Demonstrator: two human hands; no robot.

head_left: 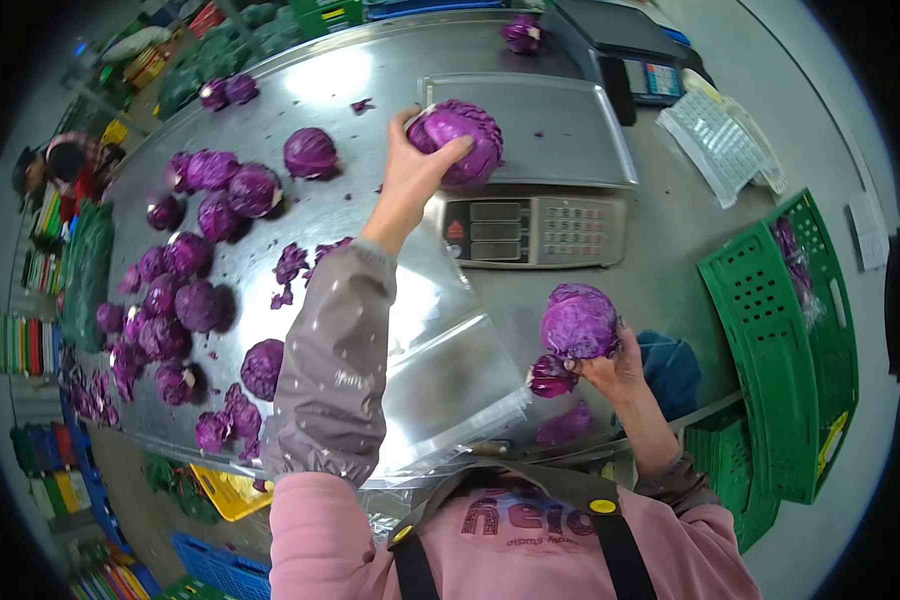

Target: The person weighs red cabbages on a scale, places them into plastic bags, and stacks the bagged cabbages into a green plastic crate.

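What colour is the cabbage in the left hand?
The cabbage in the left hand is purple, best seen in the head view.

Bare shiny steel table (667, 225) gives a hand passage between the silver metal scale (560, 110) and the green perforated plastic crate (765, 325); nearer the body, the round purple cabbage (580, 322) in the right hand (620, 368) narrows it (clustered purple cabbages (200, 306) block the left side).

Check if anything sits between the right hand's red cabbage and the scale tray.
Only the scale's control panel lies between the red cabbage in the right hand and the tray. The left hand holds another red cabbage at the tray's left end.
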